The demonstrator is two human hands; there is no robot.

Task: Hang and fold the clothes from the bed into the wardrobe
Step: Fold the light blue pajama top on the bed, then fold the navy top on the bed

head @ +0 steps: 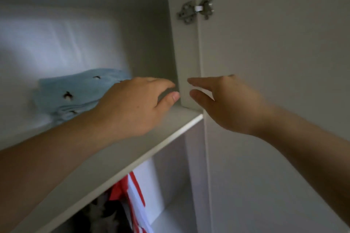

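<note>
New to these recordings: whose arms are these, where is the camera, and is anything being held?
No machine: a person wears one camera on the head, looking forward and down, so both bare arms are their own. The view is into an open wardrobe. A folded light blue garment lies on the white shelf. The left hand reaches in front of it, the right hand near the side panel; both hands are open, holding nothing. A red-and-white striped garment shows in the compartment below.
</note>
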